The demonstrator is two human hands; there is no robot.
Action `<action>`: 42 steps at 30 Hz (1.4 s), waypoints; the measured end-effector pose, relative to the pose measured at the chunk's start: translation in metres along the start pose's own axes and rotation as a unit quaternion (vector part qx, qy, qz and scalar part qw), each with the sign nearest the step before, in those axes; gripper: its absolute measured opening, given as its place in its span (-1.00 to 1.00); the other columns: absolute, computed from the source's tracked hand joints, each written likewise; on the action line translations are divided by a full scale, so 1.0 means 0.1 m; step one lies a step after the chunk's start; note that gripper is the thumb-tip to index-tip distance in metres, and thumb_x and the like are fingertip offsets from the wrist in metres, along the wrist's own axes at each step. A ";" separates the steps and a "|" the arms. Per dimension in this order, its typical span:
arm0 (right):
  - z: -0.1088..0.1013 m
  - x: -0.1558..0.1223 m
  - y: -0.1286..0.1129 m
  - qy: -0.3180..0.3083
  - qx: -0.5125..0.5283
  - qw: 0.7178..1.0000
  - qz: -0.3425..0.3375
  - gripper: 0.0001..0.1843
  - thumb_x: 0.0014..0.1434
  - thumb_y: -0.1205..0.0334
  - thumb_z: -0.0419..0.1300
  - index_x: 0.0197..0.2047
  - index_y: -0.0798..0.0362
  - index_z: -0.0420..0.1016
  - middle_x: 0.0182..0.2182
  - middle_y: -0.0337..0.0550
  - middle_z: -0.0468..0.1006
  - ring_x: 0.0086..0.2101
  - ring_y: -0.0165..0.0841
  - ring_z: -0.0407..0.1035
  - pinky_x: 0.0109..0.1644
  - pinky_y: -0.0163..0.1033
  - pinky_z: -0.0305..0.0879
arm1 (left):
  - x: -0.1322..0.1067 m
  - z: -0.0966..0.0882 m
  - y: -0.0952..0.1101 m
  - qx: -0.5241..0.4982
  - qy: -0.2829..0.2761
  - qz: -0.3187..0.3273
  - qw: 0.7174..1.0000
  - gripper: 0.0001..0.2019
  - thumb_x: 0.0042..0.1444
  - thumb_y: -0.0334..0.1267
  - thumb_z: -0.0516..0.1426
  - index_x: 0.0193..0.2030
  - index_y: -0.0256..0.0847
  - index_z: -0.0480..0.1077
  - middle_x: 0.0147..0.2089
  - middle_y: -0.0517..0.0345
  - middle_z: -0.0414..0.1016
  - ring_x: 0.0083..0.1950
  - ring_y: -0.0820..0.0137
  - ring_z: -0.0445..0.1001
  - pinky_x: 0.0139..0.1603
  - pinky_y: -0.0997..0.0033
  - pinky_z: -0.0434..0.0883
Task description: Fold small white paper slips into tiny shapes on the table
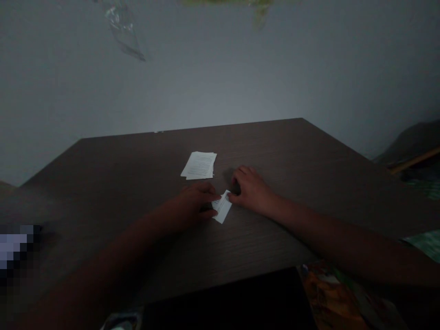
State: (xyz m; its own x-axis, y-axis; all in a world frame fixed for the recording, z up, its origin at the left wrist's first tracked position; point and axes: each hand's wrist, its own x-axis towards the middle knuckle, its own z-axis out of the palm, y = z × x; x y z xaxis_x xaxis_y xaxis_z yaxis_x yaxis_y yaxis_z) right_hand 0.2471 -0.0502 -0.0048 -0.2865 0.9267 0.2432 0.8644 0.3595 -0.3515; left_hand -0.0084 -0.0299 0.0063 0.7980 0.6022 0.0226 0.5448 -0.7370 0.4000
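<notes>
A small white sheet of paper (pixel 224 210), partly folded with a crease across it, lies on the dark table in front of me. My left hand (pixel 192 204) comes in from the left, thumb and fingertips pressing on the paper's left side. From the right, my right hand (pixel 250 189) pinches the paper's upper right edge between a thumb and curled fingers. Just beyond my left hand is a loose stack of printed paper sheets (pixel 201 165), slightly fanned. Some of the fold is hidden by my fingers.
The dark wooden table (pixel 137 160) stands against a pale wall (pixel 220 82). A dark flat object (pixel 227 302) is at the near edge, with colourful printed material (pixel 333 293) beside it. A blurred-out device (pixel 15 247) sits at the far left. A clear plastic bag (pixel 123 27) hangs on the wall.
</notes>
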 end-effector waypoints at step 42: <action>-0.07 -0.19 -0.30 -0.040 0.000 0.997 -0.061 -0.57 0.18 -0.02 0.49 -0.05 0.03 0.50 0.07 0.08 0.54 0.09 0.04 0.37 0.09 0.09 0.36 | 0.03 0.02 0.28 0.126 0.000 -0.047 0.991 -0.85 0.35 -0.30 0.26 -0.03 -0.14 0.67 0.03 -0.05 0.59 0.16 -0.05 0.48 0.18 -0.14 0.42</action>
State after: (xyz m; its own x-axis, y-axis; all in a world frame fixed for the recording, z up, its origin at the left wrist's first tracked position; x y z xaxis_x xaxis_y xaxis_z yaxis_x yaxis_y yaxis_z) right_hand 0.2293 -0.0791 0.0071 -0.4212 0.8822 0.2106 0.8211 0.4695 -0.3245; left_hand 0.0099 -0.0491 0.0157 0.7412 0.6713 -0.0027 0.6632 -0.7316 0.1581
